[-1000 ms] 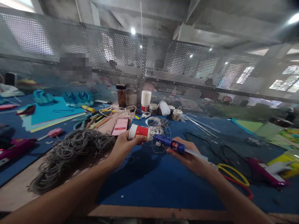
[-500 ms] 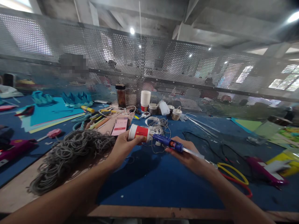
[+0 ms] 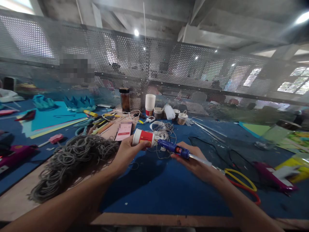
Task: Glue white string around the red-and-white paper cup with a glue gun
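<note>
My left hand [image 3: 131,149] is closed around a red and white paper cup [image 3: 145,138], which lies on its side in the air above the blue mat. My right hand [image 3: 193,161] grips a blue hot glue gun [image 3: 173,147], a clear glue stick poking out of its back end. The gun's nozzle points left and meets the cup's base, or comes very close to it. Beyond the cup is a tangle of thin grey cord [image 3: 166,129]. A large heap of grey cord [image 3: 77,161] lies left of my left hand.
Behind stand stacked paper cups [image 3: 150,100], a dark jar [image 3: 125,100] and small tubs [image 3: 182,118]. A phone [image 3: 124,130] and scissors [image 3: 83,125] lie left. At right are yellow-handled pliers [image 3: 241,177], a purple glue gun [image 3: 275,177] and a black cable. A perforated metal screen [image 3: 169,67] closes off the back.
</note>
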Demonstrator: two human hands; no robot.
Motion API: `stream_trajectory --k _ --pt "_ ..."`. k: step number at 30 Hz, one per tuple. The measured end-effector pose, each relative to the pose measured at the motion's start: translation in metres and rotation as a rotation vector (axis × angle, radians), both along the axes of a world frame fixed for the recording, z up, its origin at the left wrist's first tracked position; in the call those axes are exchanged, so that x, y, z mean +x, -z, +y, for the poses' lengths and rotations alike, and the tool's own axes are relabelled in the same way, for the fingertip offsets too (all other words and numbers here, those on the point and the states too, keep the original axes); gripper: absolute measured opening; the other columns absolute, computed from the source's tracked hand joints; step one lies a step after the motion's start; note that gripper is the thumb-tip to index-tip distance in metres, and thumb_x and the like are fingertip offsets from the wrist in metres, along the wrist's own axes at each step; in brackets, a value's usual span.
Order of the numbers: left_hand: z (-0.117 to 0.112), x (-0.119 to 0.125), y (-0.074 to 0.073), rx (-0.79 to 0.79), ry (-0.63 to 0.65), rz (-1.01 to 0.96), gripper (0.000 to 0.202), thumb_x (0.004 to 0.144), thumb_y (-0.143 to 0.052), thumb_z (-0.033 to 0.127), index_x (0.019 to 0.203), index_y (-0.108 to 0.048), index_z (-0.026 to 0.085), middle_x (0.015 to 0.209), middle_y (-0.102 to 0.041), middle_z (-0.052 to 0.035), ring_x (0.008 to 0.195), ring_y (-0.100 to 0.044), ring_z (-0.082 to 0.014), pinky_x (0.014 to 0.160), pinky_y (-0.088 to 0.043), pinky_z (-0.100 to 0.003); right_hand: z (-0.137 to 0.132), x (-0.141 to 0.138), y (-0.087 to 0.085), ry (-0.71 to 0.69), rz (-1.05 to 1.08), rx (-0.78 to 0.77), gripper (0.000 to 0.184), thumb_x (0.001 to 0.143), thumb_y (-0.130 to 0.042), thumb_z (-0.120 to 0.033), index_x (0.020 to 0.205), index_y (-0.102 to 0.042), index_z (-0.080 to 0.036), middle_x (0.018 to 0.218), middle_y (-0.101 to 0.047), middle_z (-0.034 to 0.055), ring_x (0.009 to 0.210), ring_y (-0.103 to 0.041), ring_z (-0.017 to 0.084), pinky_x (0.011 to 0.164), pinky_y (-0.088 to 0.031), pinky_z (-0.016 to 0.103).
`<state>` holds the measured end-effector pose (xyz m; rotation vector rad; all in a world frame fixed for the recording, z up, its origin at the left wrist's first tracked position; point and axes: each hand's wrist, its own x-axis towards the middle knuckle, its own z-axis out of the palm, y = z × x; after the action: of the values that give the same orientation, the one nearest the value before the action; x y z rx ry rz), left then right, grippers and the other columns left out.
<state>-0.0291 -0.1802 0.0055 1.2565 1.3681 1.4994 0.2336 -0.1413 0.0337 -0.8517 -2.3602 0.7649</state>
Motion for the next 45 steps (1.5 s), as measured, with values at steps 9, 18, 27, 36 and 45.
stream_trajectory --k 9,18,27,36,45 --pt "-0.0014 0.0009 -0.0015 -0.001 0.011 -0.027 0.024 0.077 -0.077 0.035 0.09 -0.074 0.015 0.086 -0.077 -0.0047 0.077 -0.069 -0.0167 0.071 -0.055 -0.026 -0.0003 -0.0008 0.0006 -0.01 -0.02 0.005 0.028 0.095 -0.056 -0.049 0.102 -0.061 -0.022 0.084 -0.065 0.0002 0.069 -0.055 0.013 0.063 -0.039 0.024" --pt "-0.002 0.0012 -0.0044 -0.021 0.018 -0.07 0.028 0.075 -0.078 0.036 0.091 -0.074 0.014 0.086 -0.077 -0.0063 0.078 -0.071 -0.0184 0.072 -0.056 -0.027 -0.0021 -0.0017 -0.0012 -0.012 -0.034 0.003 0.03 0.095 -0.056 -0.051 0.1 -0.061 -0.022 0.081 -0.064 0.0001 0.066 -0.053 0.013 0.061 -0.037 0.024" --pt "-0.0015 0.0011 -0.0049 -0.046 0.025 -0.115 0.03 0.074 -0.078 0.036 0.094 -0.074 0.013 0.086 -0.077 -0.006 0.077 -0.07 -0.018 0.072 -0.056 -0.027 -0.0012 -0.0009 -0.0008 -0.009 -0.015 0.004 0.028 0.094 -0.057 -0.049 0.101 -0.061 -0.021 0.084 -0.064 0.0005 0.068 -0.053 0.012 0.062 -0.037 0.024" --pt "0.0015 -0.0027 0.0015 -0.037 0.046 -0.131 0.033 0.076 -0.078 0.038 0.098 -0.074 0.014 0.09 -0.077 -0.0075 0.08 -0.071 -0.0189 0.074 -0.057 -0.028 -0.0016 -0.0018 -0.0006 -0.038 -0.006 0.017 0.03 0.095 -0.055 -0.049 0.102 -0.062 -0.021 0.088 -0.065 0.0023 0.072 -0.056 0.013 0.065 -0.04 0.024" --pt "0.0005 -0.0015 0.0001 -0.045 0.065 -0.143 0.032 0.077 -0.077 0.038 0.098 -0.074 0.014 0.093 -0.078 -0.0084 0.083 -0.072 -0.0197 0.075 -0.057 -0.028 -0.0028 -0.0019 -0.0024 -0.047 -0.014 -0.002 0.031 0.095 -0.055 -0.051 0.101 -0.062 -0.021 0.084 -0.065 0.0015 0.069 -0.055 0.013 0.064 -0.04 0.024"
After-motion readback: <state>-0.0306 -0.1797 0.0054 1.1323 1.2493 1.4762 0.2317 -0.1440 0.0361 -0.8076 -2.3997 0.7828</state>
